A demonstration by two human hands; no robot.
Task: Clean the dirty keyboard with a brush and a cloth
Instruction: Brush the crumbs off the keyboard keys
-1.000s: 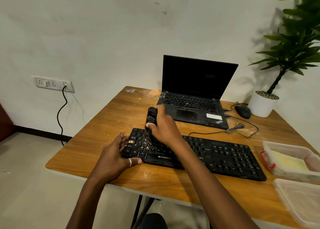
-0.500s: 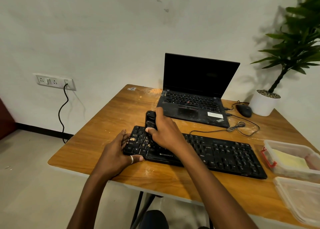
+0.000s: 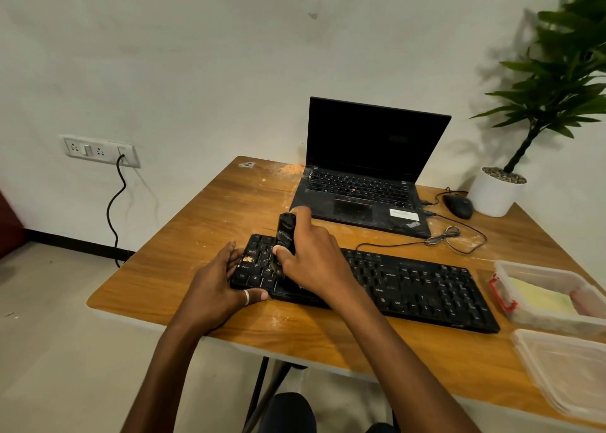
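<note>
We see everything through one wide-angle camera worn on the head, looking forward and down across the table (image 3: 210, 222) toward the wall (image 3: 196, 55). It sits close. Both forearms rise from the bottom edge to the left hand (image 3: 216, 285) and right hand (image 3: 314, 262), which meet at the keyboard (image 3: 410, 288) and brush (image 3: 285, 232) at frame centre. The laptop (image 3: 370, 157) lies above centre. The frame edge cuts the plant (image 3: 564, 81) at upper right and a clear box (image 3: 567, 373) at lower right.
</note>
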